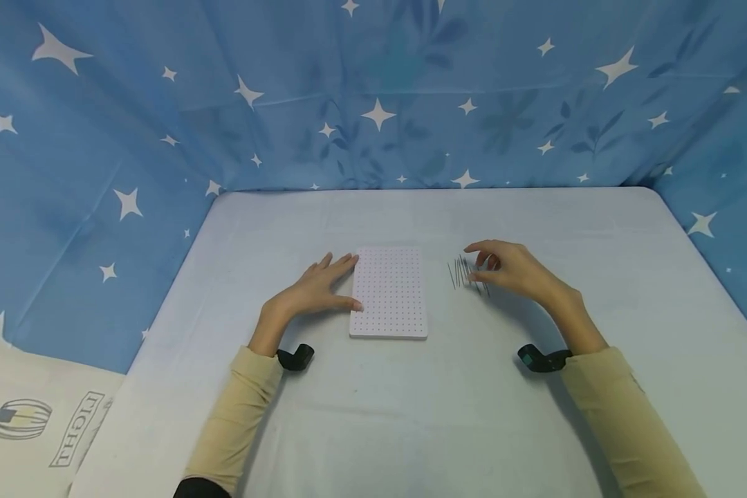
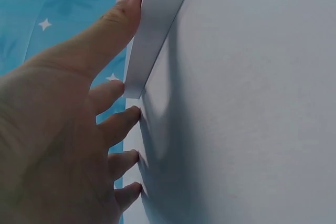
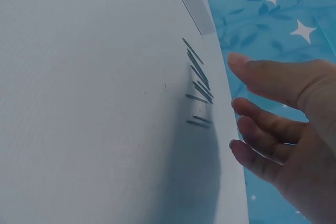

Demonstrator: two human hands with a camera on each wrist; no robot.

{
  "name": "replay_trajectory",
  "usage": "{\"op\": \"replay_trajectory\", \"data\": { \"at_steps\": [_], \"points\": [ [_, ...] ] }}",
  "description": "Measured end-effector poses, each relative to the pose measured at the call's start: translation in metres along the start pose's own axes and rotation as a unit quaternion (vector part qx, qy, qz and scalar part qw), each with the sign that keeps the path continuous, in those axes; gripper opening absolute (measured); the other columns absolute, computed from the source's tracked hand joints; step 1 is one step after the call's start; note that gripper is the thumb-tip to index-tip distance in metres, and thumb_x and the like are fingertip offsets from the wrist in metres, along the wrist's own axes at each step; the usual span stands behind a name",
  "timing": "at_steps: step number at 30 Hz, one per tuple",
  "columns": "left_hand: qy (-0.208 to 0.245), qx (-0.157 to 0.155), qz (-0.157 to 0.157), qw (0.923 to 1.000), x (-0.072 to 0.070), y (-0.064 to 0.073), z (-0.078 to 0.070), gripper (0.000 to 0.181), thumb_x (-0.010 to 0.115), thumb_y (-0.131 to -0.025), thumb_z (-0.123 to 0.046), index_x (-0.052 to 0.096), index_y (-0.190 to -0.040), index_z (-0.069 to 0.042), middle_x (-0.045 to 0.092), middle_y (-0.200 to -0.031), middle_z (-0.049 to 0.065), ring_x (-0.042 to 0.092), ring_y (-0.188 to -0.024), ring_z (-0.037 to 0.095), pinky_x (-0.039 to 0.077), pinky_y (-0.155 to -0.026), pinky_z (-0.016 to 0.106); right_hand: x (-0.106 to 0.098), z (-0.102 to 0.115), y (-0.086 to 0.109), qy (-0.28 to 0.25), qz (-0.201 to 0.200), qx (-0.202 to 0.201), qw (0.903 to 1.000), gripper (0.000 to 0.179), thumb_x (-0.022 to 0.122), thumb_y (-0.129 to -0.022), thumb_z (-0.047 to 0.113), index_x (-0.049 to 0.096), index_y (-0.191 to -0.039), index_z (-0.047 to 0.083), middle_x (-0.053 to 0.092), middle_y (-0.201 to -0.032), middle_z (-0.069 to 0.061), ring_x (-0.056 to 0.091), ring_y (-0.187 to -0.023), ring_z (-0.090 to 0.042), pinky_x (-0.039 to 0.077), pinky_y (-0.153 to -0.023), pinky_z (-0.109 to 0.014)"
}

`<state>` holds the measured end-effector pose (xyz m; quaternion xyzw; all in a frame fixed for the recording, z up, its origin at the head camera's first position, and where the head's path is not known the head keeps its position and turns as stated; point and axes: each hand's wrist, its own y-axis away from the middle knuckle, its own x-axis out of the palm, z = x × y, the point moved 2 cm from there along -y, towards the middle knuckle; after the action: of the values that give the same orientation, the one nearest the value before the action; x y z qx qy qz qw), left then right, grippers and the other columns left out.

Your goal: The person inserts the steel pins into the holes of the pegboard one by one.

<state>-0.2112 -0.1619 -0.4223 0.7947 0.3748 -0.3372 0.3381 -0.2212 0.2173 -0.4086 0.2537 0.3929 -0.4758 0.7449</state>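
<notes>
A white pegboard (image 1: 389,290) with rows of small holes lies flat on the table. Spread out at its left side, my left hand (image 1: 314,287) rests its thumb on the near left edge and a fingertip by the far left corner. In the left wrist view the thumb touches the board's side (image 2: 152,30), while other fingertips meet the table beyond it. Several thin dark sticks (image 1: 458,272) lie in a loose row right of the board. Over them hovers my right hand (image 1: 513,266), fingers loosely bent. The right wrist view shows a gap between thumb and fingers, apart from the sticks (image 3: 198,72).
A white cloth covers the table (image 1: 411,415). Blue curtains (image 1: 274,138) with white stars hang behind and along both sides. Cream printed fabric (image 1: 37,387) lies at the lower left. A dark wrist camera (image 1: 295,357) sits by the left wrist, another (image 1: 541,359) by the right.
</notes>
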Motion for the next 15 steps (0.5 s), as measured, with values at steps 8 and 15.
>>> {"op": "replay_trajectory", "data": {
  "at_steps": [8, 15],
  "points": [
    [0.007, -0.010, 0.004, 0.9999, -0.004, -0.004, 0.001, 0.106, 0.081, -0.085, -0.052, 0.021, -0.167, -0.020, 0.015, -0.173, 0.006, -0.003, -0.160, 0.038, 0.000, -0.128, 0.059, 0.005, 0.006, -0.011, -0.011, 0.038, 0.007, 0.9992, 0.050, 0.079, -0.091, 0.015, 0.064, -0.137, 0.004, 0.070, -0.106, -0.014, 0.064, -0.089, -0.025, 0.052, -0.073, -0.038],
    [0.007, -0.017, 0.007, 0.9998, -0.002, -0.006, 0.000, 0.107, 0.082, -0.084, -0.052, 0.021, -0.167, -0.021, 0.014, -0.174, 0.004, -0.004, -0.160, 0.036, 0.000, -0.128, 0.059, 0.010, 0.008, -0.018, -0.022, 0.069, 0.039, 0.9966, 0.045, 0.080, -0.090, 0.016, 0.066, -0.131, 0.006, 0.069, -0.100, -0.011, 0.061, -0.082, -0.022, 0.049, -0.066, -0.032]
  ]
}}
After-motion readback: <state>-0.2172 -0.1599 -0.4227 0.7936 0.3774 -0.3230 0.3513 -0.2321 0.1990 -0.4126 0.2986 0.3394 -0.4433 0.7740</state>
